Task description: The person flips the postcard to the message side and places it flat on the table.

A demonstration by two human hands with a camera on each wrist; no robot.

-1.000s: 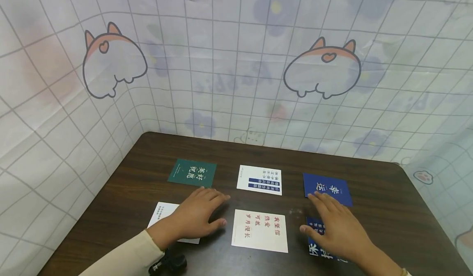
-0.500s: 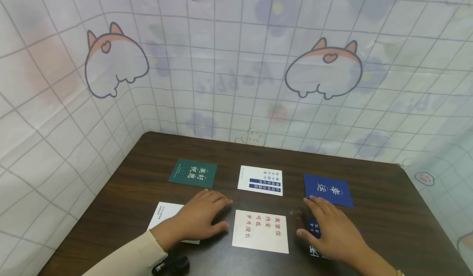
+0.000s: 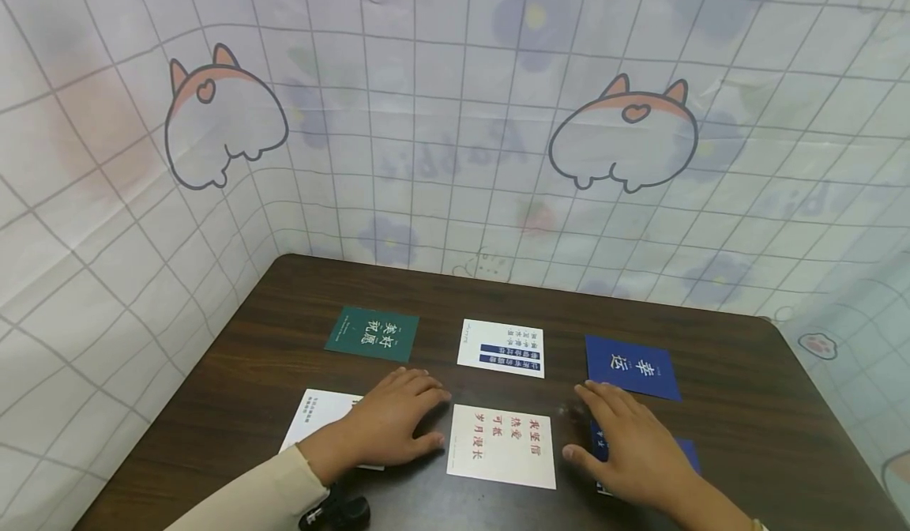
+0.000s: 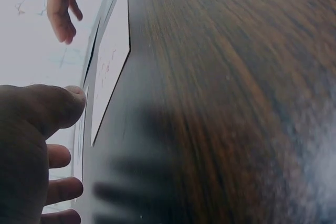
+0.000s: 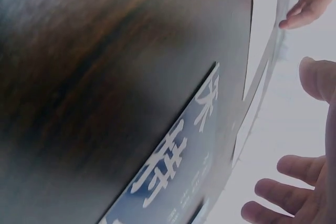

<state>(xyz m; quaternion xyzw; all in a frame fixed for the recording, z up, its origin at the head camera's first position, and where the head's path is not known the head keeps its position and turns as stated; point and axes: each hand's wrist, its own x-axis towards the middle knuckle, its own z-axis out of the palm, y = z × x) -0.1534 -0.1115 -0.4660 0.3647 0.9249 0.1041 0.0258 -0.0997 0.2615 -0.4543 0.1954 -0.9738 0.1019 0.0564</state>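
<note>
From the head view, six cards lie face up on the dark wooden table (image 3: 284, 302) in two rows. The far row looks settled: a green card (image 3: 372, 333) at centre left, a white card with a blue band (image 3: 501, 348) in the middle, and a blue card (image 3: 631, 367) at centre right. In the near row, the white card with red characters (image 3: 502, 445) sits squarely at bottom centre. The two outer cards are partly under the hands, so I judge the layout mostly done, with those two possibly left to place.

The left hand (image 3: 394, 424) lies flat, palm down, fingers straight and together, resting on the right part of the plain white card (image 3: 316, 420) at lower left. A cream sleeve (image 3: 249, 499) covers the forearm. The right hand (image 3: 629, 452) is likewise flat with fingers spread, pressing on the second blue card (image 3: 686, 456) at lower right. Neither hand grips anything.

In the left wrist view, the thumb (image 4: 50, 108) fills the lower left, with straight fingers below it; the red-character card (image 4: 110, 66) lies edge-on just beside it.

In the right wrist view, blurred and steeply angled, the blue card with large white characters (image 5: 173, 171) lies on the wood, the relaxed fingers (image 5: 278, 187) at lower right; whether they touch it here I cannot tell.
</note>
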